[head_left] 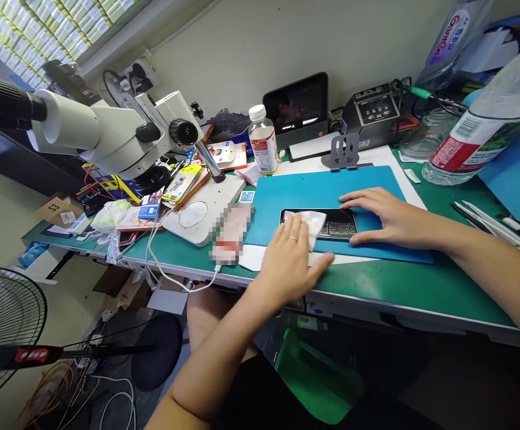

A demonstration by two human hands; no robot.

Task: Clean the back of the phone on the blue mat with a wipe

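Observation:
A smartphone [341, 226] with a dark, reflective screen lies flat on the blue mat [305, 190]. My left hand [288, 257] presses a white wipe [316, 223] onto the phone's left part, fingers stretched over the cloth and thumb held out to the side. The wipe and fingers hide that end of the screen. At the other end, my right hand [383, 220] grips the phone by its long edges, with the fingers at the far edge and the thumb at the near one.
A microscope [121, 137] stands left, its base [224, 200] beside a blurred-out phone-like item [233, 233] with a white cable. Behind are a small bottle [263, 143], a dark-screened device [298, 104] and a grey phone stand [344, 152]. A large bottle [470, 140] and tweezers-like tools [497, 224] lie right.

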